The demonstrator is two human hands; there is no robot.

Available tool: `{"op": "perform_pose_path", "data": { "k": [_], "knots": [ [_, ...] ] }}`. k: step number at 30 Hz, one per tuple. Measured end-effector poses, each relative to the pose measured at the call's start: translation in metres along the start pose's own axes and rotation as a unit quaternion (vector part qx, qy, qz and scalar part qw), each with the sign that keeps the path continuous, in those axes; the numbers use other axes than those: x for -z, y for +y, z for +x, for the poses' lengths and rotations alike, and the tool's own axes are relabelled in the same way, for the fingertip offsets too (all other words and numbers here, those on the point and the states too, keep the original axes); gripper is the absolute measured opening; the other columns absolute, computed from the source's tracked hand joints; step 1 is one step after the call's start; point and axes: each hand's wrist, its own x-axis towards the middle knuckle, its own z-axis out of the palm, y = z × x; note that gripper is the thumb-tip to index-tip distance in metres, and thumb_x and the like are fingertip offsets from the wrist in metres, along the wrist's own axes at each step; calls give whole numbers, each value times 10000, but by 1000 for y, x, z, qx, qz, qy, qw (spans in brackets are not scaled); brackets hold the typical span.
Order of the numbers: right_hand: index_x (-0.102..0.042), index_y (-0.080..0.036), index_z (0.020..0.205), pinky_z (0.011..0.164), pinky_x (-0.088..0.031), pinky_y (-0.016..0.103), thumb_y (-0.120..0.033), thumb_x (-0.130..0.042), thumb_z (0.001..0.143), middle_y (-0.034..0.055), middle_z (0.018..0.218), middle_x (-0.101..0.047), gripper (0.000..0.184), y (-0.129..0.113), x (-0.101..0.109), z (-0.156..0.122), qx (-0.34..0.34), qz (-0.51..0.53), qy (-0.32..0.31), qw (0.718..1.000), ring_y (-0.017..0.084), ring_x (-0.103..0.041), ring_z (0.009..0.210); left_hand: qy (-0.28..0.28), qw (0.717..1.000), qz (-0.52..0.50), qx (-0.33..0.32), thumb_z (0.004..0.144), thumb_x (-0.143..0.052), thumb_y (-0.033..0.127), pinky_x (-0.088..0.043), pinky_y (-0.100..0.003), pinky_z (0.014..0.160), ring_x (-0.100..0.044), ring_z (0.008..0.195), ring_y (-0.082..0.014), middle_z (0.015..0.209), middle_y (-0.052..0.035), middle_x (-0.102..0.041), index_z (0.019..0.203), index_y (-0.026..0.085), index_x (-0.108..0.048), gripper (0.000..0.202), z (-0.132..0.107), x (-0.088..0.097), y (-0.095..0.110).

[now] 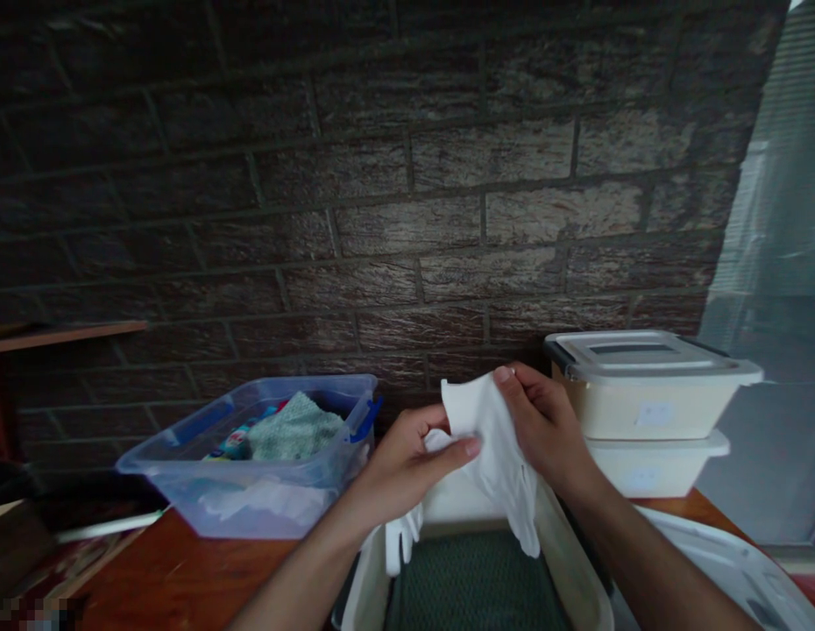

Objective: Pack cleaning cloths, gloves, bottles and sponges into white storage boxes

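Note:
White cloth gloves [490,429] hang between my two hands, above an open cream bin [588,574]. My left hand [417,451] pinches them on the left, its thumb laid across the fabric. At the upper right edge my right hand [539,416] grips the cuff between thumb and fingers. Some glove fingers dangle at the lower left, and more fabric droops over the bin on the right. Inside the bin lies a dark green textured item [477,583], its kind unclear.
On the wooden table [203,578], a clear plastic bin [243,504] with blue handles holds a pale green cloth [295,429] and other items. Two cream bins [644,407] are stacked at the right, the top one lidded. A white lid [716,561] lies nearby. Behind stands a brick wall.

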Motion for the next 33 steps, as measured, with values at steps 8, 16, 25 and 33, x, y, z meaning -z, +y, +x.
{"op": "perform_pose_path", "data": {
  "k": [8, 16, 25, 33],
  "knots": [
    [-598, -194, 762, 458, -292, 233, -558, -653, 906, -27, 619, -504, 395, -1, 19, 10, -57, 27, 87, 994, 113, -414, 541, -3, 998, -57, 32, 928, -620, 504, -210, -187, 454, -273, 523, -66, 606, 65, -351, 730, 155, -549, 407, 0, 5, -4],
    [-697, -148, 823, 487, -455, 239, -556, -728, 843, 24, 678, -688, 409, 5, -10, -3, -130, 71, -83, 985, 133, -581, 523, 91, 993, -71, 20, 903, -601, 603, -358, -198, 523, -467, 598, -109, 697, 22, -540, 917, 157, -633, 448, 3, -2, -5],
    [-678, -161, 762, 312, -235, 209, -601, -678, 867, -14, 515, -582, 453, -1, 9, 2, -136, 54, -2, 989, 76, -362, 344, 104, 995, -3, 6, 938, -608, 495, -364, -189, 510, -484, 544, -100, 603, 45, -544, 788, 165, -614, 362, -1, 1, -4],
    [-750, -143, 940, 584, -493, 262, -515, -744, 847, 54, 774, -730, 384, -3, 2, -1, -200, 186, -68, 960, 158, -634, 621, 2, 997, -72, 26, 854, -742, 390, -530, -314, 822, -677, 905, -233, 994, -83, -751, 1094, 139, -728, 347, 2, -9, -1]
  ]
}}
